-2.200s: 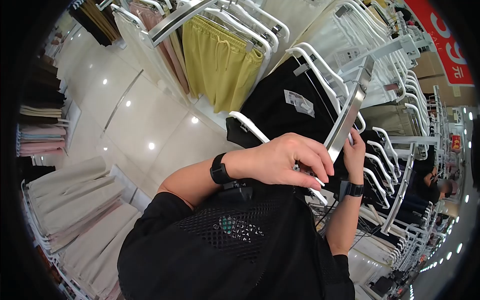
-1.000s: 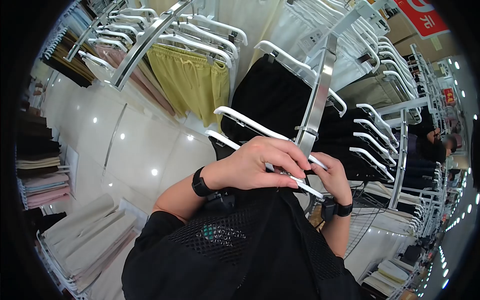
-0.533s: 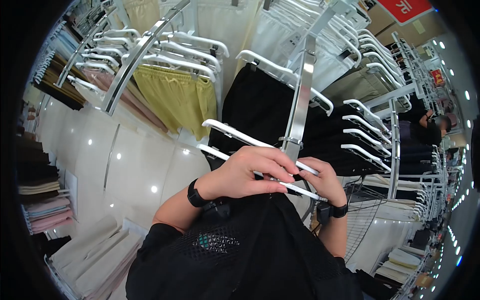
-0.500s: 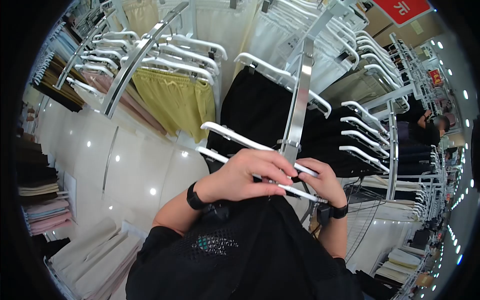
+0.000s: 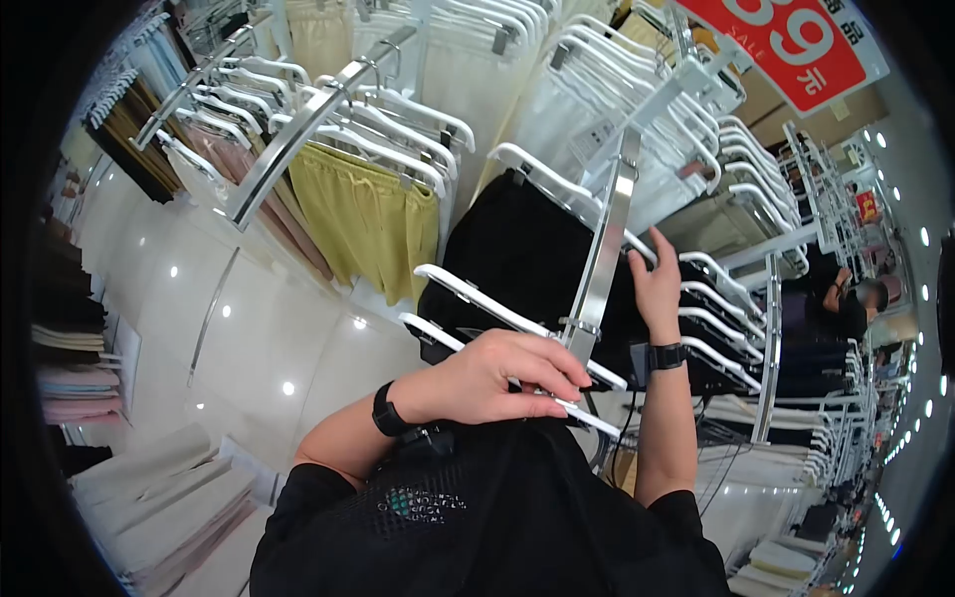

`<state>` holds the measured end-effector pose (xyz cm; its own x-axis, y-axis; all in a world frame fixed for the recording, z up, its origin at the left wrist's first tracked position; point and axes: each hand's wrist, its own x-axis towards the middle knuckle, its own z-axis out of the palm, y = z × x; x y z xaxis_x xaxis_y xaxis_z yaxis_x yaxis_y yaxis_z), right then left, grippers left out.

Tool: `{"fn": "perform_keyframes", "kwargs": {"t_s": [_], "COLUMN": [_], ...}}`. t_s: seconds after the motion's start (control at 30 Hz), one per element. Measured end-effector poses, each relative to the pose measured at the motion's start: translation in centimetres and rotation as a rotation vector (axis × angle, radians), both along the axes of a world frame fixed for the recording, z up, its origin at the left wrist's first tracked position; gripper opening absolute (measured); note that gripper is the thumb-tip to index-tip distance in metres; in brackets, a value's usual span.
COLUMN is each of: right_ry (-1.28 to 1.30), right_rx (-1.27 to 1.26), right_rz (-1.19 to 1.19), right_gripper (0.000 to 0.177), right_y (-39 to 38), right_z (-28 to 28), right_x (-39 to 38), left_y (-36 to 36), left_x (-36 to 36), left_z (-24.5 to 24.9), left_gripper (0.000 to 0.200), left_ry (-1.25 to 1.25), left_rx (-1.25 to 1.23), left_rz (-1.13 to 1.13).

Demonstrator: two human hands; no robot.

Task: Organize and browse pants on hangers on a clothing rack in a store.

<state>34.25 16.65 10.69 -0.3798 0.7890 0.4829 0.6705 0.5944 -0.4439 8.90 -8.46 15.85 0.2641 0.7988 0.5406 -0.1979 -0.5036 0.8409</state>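
My left hand (image 5: pixel 497 373) is closed round the nearest white hanger (image 5: pixel 594 418), close in front of my chest. Just beyond it, a second white hanger (image 5: pixel 487 298) hangs across the front end of the metal rail (image 5: pixel 608 234). My right hand (image 5: pixel 659 284) is raised on the right side of that rail, thumb and fingers apart, with nothing in it. Its fingertips are right by the end of a hanger farther back (image 5: pixel 557 182), from which black trousers (image 5: pixel 517 234) hang. Dark cloth below my left hand is mostly hidden by my arm and black shirt.
Yellow-green trousers (image 5: pixel 368 214) hang on a rail at the left. White trousers (image 5: pixel 567 109) fill the back, under a red price sign (image 5: pixel 786 45). More white hangers (image 5: pixel 721 318) line a rail at the right. A person (image 5: pixel 846 303) is farther off to the right.
My right hand has let go of the near hanger and moved up and away along the rail, its fingers spreading. My left hand keeps its grip. The view has shifted slightly.
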Motion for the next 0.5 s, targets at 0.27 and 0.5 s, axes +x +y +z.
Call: {"fn": "perform_keyframes", "kwargs": {"t_s": [0.27, 0.5], "right_ry": [-0.012, 0.112], "right_rx": [-0.449, -0.59], "right_rz": [0.175, 0.242], "right_gripper": [0.034, 0.029], "right_y": [1.8, -2.7], "right_z": [-0.1, 0.0], "right_x": [-0.7, -0.5], "left_y": [-0.3, 0.3], "left_x": [-0.5, -0.6], "left_z": [0.4, 0.9], "left_gripper": [0.02, 0.018], "left_ry": [-0.005, 0.053], "left_rx": [-0.062, -0.012], "left_rz": [-0.007, -0.008]}}
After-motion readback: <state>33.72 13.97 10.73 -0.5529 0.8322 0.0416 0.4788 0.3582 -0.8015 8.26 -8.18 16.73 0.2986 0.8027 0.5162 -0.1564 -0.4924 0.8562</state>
